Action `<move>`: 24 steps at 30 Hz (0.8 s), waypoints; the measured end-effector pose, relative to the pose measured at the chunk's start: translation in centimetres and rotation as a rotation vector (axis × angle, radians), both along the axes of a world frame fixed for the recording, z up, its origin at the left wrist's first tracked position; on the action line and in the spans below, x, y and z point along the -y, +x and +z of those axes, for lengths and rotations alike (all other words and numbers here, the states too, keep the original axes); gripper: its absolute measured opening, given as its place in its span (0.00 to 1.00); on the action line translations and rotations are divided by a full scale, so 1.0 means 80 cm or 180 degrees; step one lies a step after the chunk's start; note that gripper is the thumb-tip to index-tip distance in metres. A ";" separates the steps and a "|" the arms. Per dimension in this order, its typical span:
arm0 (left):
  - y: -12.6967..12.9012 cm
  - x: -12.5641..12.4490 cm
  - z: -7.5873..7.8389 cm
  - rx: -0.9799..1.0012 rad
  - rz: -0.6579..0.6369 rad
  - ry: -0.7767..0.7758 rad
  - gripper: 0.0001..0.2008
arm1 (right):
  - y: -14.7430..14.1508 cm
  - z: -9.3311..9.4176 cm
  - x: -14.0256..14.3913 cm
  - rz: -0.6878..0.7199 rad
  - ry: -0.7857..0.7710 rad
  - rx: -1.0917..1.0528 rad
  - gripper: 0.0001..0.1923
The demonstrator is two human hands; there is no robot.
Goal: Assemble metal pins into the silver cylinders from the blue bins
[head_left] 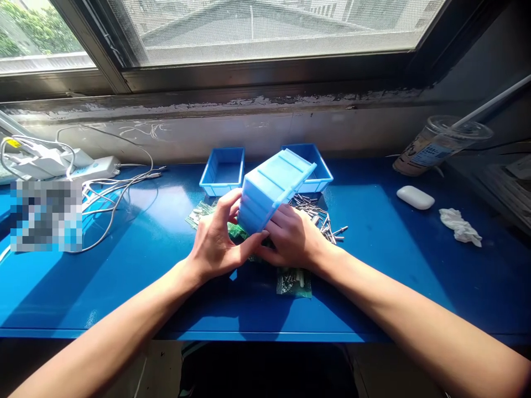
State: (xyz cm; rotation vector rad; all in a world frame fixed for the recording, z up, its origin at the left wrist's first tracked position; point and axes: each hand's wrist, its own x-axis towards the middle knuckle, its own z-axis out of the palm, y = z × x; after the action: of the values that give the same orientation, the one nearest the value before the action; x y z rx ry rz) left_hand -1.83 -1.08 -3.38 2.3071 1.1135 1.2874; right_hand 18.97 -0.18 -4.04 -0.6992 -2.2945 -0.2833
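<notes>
A light blue plastic bin (271, 188) is being held tipped over above the middle of the blue table (394, 276), its ribbed underside turned up and its open side facing down and away. It is being gripped from both sides: the left hand (218, 243) is being wrapped around its near left corner with the fingers curled over the edge, and the right hand (292, 237) is being pressed against its near right side, fingers closed around the lower rim.

A loose pile of small metal pins (321, 215) is lying on the table just right of and beneath the bin; they are too many and too tangled to be counted. Green circuit boards (293, 282) are being partly covered by the hands; at least two can be made out.

Two more open blue trays are sitting far behind the bin, side by side: one on the left (223, 171), one on the right (319, 168).

On the right, one lidded plastic cup (435, 145) with a straw, one white earbud case (415, 197) and one crumpled tissue (460, 226) are resting. On the far left, a white power strip (97, 166) with white cables (112, 204) is lying.
</notes>
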 end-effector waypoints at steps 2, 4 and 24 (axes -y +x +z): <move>-0.001 0.000 0.000 0.0037 0.0033 -0.0082 0.39 | 0.000 0.000 0.000 -0.0016 -0.0023 0.0025 0.18; -0.002 0.000 0.001 0.0055 0.0025 -0.0101 0.39 | 0.000 0.001 0.001 -0.0017 -0.0005 0.0033 0.18; -0.007 -0.005 0.014 0.0420 0.0056 0.0118 0.37 | 0.004 0.008 0.005 -0.0244 0.0551 -0.0098 0.14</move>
State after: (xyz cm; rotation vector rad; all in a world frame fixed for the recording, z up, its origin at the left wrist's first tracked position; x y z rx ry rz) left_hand -2.40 -0.65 -2.28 2.2063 1.0773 1.4554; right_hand 19.30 -0.60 -3.42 -0.6986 -2.1858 -0.4973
